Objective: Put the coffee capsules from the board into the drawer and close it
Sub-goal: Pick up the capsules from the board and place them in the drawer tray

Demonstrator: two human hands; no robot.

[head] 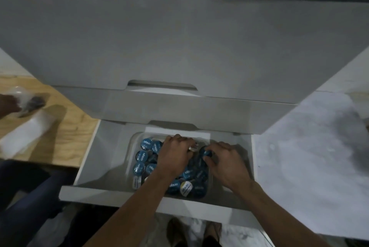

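Head view, open drawer (111, 166) at 6 o'clock, my left hand (175, 157) curled over blue capsules (146, 144), grasp unclear, my right hand (225, 162) pinching one capsule (206, 153)

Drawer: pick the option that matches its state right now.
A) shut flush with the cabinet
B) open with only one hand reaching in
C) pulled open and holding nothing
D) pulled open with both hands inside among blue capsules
D: the drawer is pulled out, and the left hand and right hand are both down among the blue capsules in the clear tray inside it.
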